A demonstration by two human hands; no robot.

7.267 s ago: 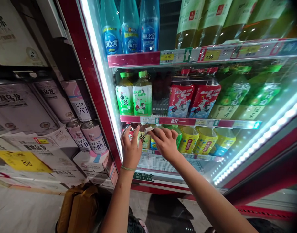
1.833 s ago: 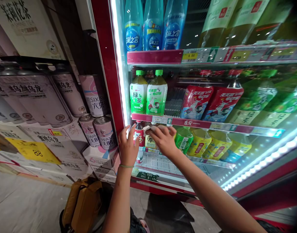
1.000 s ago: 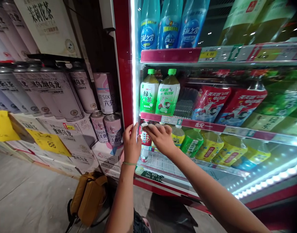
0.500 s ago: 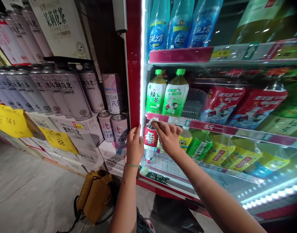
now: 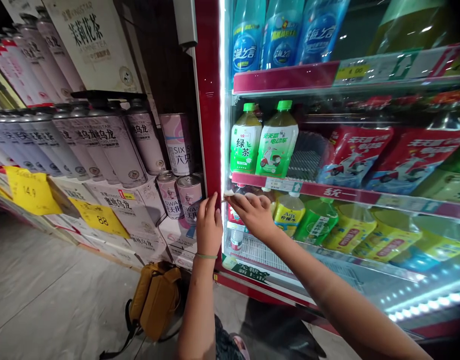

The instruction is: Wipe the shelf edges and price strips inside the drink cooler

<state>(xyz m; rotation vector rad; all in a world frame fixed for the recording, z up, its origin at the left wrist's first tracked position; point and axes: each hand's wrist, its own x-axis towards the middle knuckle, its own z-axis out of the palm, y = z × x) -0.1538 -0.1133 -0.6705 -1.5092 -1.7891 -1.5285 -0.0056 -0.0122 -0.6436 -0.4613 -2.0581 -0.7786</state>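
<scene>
My left hand (image 5: pixel 209 226) lies against the red frame (image 5: pixel 210 125) at the drinks fridge's left edge, its fingers stretched upward and holding nothing. Just right of it, my right hand (image 5: pixel 255 214) has its fingers closed over a crumpled white tissue (image 5: pixel 228 193). Only a small end of the tissue shows past the fingertips, next to the bright light strip; the rest is hidden. Behind the right hand stand a red-labelled bottle (image 5: pixel 234 212), partly covered, and a yellow-labelled bottle (image 5: pixel 289 212). Two green tea bottles (image 5: pixel 246 140) stand one shelf higher.
Several pale cans (image 5: pixel 120 145) and cartons (image 5: pixel 117 205) with yellow price signs (image 5: pixel 98 216) are stacked on the left. A brown backpack (image 5: pixel 156 300) lies on the floor below them. More bottles (image 5: pixel 359 155) fill the fridge shelves on the right.
My right hand has slid left and slightly down with the tissue, from the shelf strip's end towards the fridge's left edge. My left hand remains against the frame.
</scene>
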